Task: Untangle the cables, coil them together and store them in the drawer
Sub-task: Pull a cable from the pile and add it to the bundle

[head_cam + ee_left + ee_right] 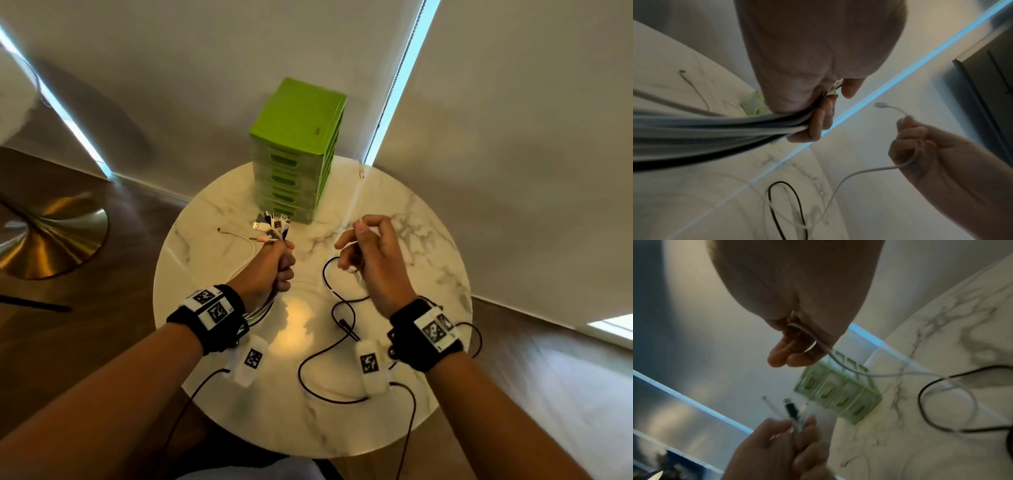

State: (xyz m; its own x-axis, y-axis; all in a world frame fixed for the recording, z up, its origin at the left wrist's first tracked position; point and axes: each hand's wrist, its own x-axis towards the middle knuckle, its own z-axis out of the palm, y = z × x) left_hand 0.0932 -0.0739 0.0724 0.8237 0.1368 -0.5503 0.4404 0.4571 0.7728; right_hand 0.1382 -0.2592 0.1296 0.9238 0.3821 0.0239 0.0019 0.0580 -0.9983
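Observation:
My left hand (284,263) grips a bundle of cables (725,129) in a fist above the round marble table (212,274). The bundle's connectors (274,226) stick out above the fist, also seen as connectors (791,408) in the right wrist view. My right hand (356,240) pinches a white cable (838,365) near its end; its connector (878,104) points up and away. A black cable (339,308) lies in loops on the table under my right hand. The green drawer unit (298,147) stands at the table's far side, its drawers closed.
A thin white cable end (236,234) lies on the table left of the bundle. White tagged units (368,366) hang below both wrists, with dark leads running off the near edge. A brass round base (51,236) stands on the wooden floor to the left.

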